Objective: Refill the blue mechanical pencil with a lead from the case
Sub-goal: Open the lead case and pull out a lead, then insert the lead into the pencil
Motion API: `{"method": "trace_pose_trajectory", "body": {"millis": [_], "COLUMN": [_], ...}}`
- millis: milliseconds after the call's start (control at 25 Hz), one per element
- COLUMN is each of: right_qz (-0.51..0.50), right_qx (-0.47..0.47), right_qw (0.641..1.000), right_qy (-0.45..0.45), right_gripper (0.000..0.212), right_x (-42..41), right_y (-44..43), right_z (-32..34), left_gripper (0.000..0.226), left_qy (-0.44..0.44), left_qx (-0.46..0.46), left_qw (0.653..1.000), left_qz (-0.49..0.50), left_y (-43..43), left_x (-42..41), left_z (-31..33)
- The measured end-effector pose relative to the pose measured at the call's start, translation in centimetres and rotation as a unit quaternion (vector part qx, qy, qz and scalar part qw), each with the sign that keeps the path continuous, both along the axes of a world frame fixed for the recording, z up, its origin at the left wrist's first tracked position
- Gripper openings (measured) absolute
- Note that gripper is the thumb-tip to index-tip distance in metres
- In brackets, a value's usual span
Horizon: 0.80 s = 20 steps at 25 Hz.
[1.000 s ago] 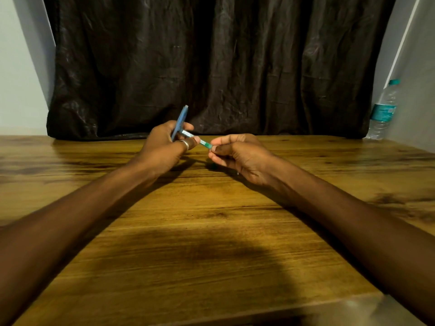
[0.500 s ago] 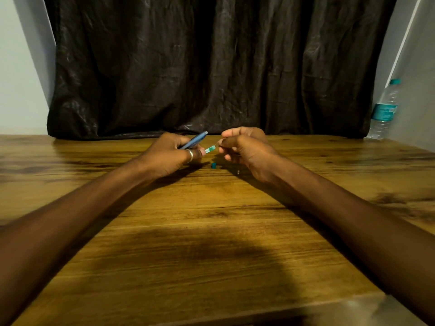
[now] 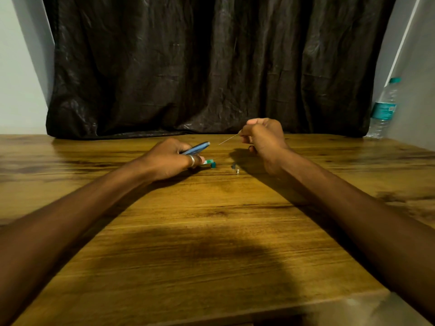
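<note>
My left hand (image 3: 171, 161) rests on the wooden table (image 3: 211, 231) and grips the blue mechanical pencil (image 3: 196, 148), whose open end points right. The same hand also holds the green-tipped lead case (image 3: 208, 162) under its fingers, low against the table. My right hand (image 3: 263, 140) is raised to the right and pinches a thin lead (image 3: 228, 139) that slants down-left toward the pencil's end, a short gap away. A small teal cap (image 3: 213, 164) lies on the table beside the case.
Small pencil parts (image 3: 235, 168) lie on the table below my right hand. A dark curtain (image 3: 211, 67) hangs behind the table. A plastic water bottle (image 3: 383, 109) stands at the far right by the wall.
My right hand has pulled a lead out of the case and lifted up and to the right. My left hand has lowered the pencil and case toward the table.
</note>
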State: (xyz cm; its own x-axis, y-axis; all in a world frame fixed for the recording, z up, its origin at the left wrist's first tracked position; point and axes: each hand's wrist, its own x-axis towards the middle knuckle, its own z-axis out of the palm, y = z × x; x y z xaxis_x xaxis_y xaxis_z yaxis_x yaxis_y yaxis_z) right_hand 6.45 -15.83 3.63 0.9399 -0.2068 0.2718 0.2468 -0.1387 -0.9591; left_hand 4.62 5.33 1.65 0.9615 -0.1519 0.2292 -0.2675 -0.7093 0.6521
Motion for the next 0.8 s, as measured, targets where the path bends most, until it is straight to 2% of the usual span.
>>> {"method": "trace_pose_trajectory", "body": {"millis": [200,280,800], "right_qz": [0.003,0.001,0.008], "right_qx": [-0.014,-0.015,-0.031], "right_qw": [1.000,1.000,0.999], "right_qy": [-0.002,0.001,0.002], "right_gripper": [0.021,0.021,0.022], "right_x": [-0.03,0.06,-0.43], "right_y": [-0.08,-0.06,0.28], "right_z": [-0.09,-0.07,-0.17], "left_gripper": [0.036,0.035,0.017], "left_qy": [-0.004,-0.009,-0.024], "left_qx": [0.078,0.092,0.082], "left_qw": [0.997,0.995,0.996], "left_qz": [-0.015,-0.024,-0.034], "left_y": [0.09,-0.04,-0.22], "left_x": [-0.39,-0.40,-0.83], "left_z": [-0.14,-0.26,-0.12]}}
